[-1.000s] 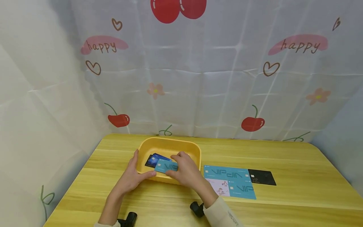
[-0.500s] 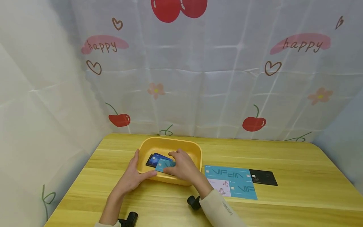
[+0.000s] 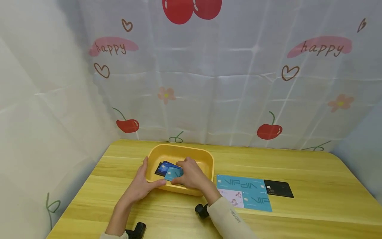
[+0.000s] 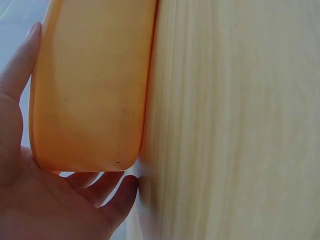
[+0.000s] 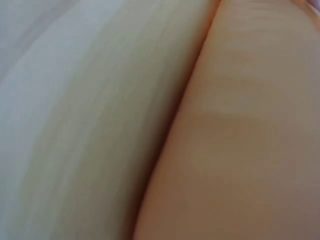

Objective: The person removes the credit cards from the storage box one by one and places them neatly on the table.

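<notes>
In the head view a yellow plastic box stands on the wooden table, holding a small pile of cards. My left hand holds the box at its front left corner, thumb along the front rim and fingers around the end wall. Over the pile, my right hand grips a teal VIP card between thumb and fingers, covering its right part. Beneath that card show a blue card and a black card. The left wrist view shows the left hand against the box wall.
Right of the box, several teal cards and a pale pink flowered card lie edge to edge, with a black VIP card at their right. The wooden table meets a printed curtain behind. The right wrist view is blurred.
My right hand has shifted slightly left within the box, covering more of the teal card at first. My left hand stays at the box corner. The whole head view has drifted a little.
</notes>
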The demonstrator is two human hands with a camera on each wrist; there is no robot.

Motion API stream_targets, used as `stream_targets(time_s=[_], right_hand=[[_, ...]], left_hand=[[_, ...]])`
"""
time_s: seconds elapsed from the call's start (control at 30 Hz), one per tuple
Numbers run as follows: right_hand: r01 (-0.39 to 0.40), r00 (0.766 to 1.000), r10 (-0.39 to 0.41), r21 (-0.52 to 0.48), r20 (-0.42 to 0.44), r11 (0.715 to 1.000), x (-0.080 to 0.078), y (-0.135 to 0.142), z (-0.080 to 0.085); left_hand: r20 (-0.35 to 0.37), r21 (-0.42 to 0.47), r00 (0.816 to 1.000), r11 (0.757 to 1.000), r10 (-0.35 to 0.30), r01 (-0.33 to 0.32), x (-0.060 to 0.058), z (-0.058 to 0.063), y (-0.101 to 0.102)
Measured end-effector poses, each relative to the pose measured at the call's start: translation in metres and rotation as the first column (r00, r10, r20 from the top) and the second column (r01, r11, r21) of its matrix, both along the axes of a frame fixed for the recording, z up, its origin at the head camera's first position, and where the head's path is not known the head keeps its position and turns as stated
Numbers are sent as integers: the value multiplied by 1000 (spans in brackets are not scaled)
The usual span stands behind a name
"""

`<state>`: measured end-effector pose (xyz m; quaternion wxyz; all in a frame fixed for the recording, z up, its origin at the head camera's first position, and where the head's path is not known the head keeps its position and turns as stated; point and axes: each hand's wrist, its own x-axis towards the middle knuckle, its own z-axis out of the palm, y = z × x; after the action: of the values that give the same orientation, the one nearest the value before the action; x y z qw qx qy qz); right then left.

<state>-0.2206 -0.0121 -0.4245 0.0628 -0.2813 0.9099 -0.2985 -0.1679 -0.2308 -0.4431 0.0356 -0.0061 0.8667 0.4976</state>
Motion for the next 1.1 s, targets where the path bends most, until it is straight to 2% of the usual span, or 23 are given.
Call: stream_targets(time_s=[0.67,0.9,1.1], right_hand=[[14,1000,-15,100,13,995,-12,-8,-9],[24,1000,-22,148,-17,989,-14,-10,-8],[44,999,-42,166,-12,985,-15,-11,-8]], left_hand=[[5,-10,1000,1000,-3,3,-1,0,0],[5,-15,1000,1000,0,0,-2,1,-1],[9,-11,1000,1000,3,-3,-2,0,0]])
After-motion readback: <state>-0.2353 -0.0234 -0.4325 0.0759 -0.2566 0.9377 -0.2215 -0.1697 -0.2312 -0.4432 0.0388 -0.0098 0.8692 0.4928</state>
